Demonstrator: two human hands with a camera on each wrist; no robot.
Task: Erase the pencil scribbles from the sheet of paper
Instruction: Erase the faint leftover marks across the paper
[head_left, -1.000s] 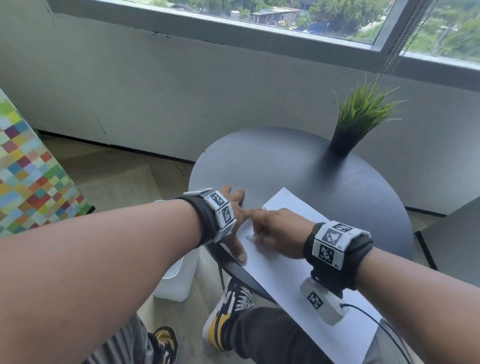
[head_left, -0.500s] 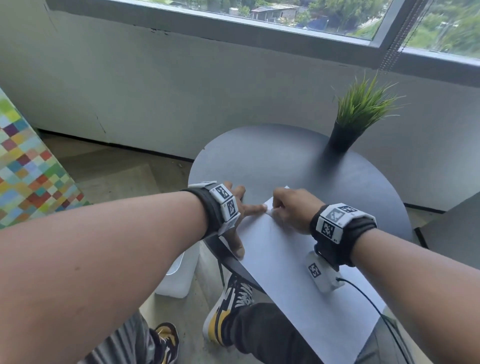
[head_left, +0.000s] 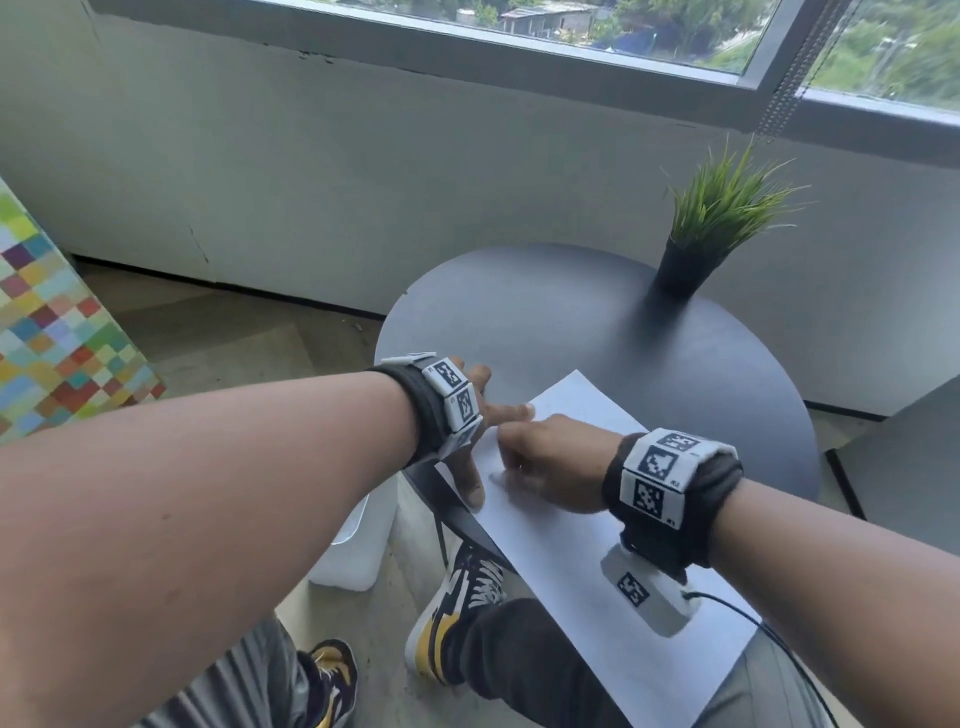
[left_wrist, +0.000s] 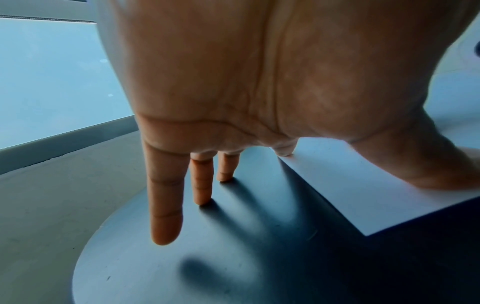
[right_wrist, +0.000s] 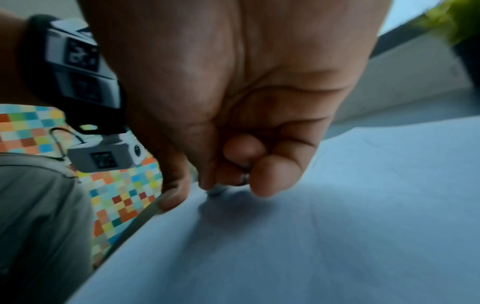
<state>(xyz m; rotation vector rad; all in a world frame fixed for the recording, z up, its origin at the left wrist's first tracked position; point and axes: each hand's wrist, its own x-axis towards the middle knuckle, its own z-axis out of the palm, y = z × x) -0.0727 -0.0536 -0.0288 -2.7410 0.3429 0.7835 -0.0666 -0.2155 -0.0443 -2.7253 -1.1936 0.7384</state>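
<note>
Head view: we see the sheet of paper (head_left: 587, 525) lying flat on the round dark table (head_left: 597, 332), its long axis running from the far corner near the table's middle back toward the person, with the near end hanging past the table's edge over the lap. No pencil marks can be made out on it in any view.

The left hand (head_left: 475, 415) lies spread at the sheet's left edge. Left wrist view adds what the head view hides: fingers (left_wrist: 166, 205) straight and splayed, three fingertips on bare table just off the sheet's far corner, thumb (left_wrist: 426, 164) pressing flat on the paper (left_wrist: 363, 185). It grasps nothing.

The right hand (head_left: 550, 462) sits on the sheet just beside the left thumb, knuckles up; from the head view we cannot see what it has. Right wrist view shows the right hand (right_wrist: 246, 123) with fingers curled tight and thumb and fingertips pinching a small greyish object (right_wrist: 217, 191), tip down on the paper (right_wrist: 337, 226). Blurred; we cannot confirm it is an eraser.

A potted grass plant (head_left: 717, 218) stands on the table's far side, well apart from the sheet.
</note>
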